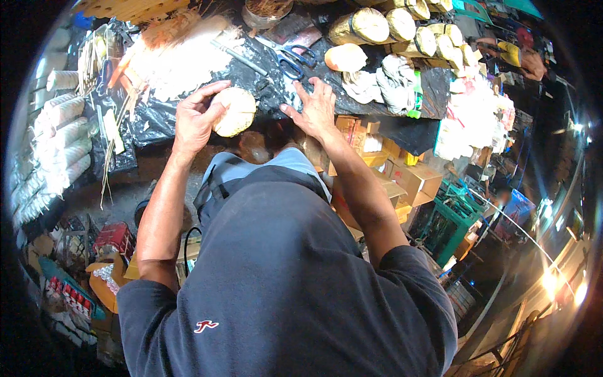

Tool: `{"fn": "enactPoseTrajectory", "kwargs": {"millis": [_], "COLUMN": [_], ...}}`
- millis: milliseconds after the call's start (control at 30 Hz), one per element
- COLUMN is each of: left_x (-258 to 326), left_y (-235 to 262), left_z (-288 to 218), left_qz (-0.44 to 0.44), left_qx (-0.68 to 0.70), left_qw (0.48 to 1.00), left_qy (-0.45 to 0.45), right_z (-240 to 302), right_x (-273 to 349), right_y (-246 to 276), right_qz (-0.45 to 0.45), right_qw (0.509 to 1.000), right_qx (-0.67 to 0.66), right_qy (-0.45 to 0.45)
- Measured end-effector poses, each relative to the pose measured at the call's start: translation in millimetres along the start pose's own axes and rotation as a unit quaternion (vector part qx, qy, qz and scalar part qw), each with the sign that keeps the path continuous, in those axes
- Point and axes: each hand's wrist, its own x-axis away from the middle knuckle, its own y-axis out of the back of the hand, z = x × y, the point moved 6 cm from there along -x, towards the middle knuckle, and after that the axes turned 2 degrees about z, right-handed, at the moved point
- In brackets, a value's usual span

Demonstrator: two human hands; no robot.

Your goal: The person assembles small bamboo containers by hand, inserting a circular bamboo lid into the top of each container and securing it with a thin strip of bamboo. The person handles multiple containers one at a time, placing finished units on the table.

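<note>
My left hand point(193, 119) is closed on a round, pale cream piece point(235, 112) at the front edge of the bench, the thumb lying over its near side. Whether this is a disc or the end of something longer cannot be told. My right hand point(316, 110) reaches over the same edge with its fingers apart, and no object shows in it. Just beyond its fingertips lie scissors with dark blue handles point(292, 61). A grey rod-like tool point(242, 58) rests on the bench between the two hands, farther back.
Black plastic sheeting point(154, 122) covers the bench. Banded, pale-ended cylinders point(361, 26) are stacked at the back right, near crumpled whitish cloth point(396, 81) and a green bottle point(416, 94). White rolls point(66, 135) are piled at left. Cardboard boxes point(414, 182) stand below the bench at right.
</note>
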Motion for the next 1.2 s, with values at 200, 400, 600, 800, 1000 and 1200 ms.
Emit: {"fn": "enactPoseTrajectory", "kwargs": {"millis": [200, 400, 600, 800, 1000, 1200], "left_x": [-2, -2, 4, 2, 2, 4], "left_y": [2, 0, -4, -2, -2, 3], "left_z": [4, 5, 4, 6, 4, -1], "left_qz": [0.003, 0.001, -0.012, -0.002, -0.009, -0.019], "left_qx": [0.003, 0.030, -0.008, -0.018, -0.008, -0.044], "left_qw": [1.000, 0.999, 0.999, 0.999, 1.000, 0.998], "left_qy": [-0.006, -0.022, -0.028, -0.043, -0.007, -0.028], "right_z": [0, -12, -7, -5, -11, 10], "right_x": [8, 9, 1, -9, -9, 11], "right_y": [-6, -6, -14, -17, -11, 34], "right_qz": [-0.017, -0.037, -0.014, -0.020, -0.001, 0.021], "right_qw": [1.000, 0.992, 0.998, 0.999, 0.994, 0.925], "right_qx": [-0.006, -0.124, -0.051, -0.030, -0.102, -0.380], "right_qy": [0.010, 0.000, -0.016, -0.034, -0.031, -0.006]}}
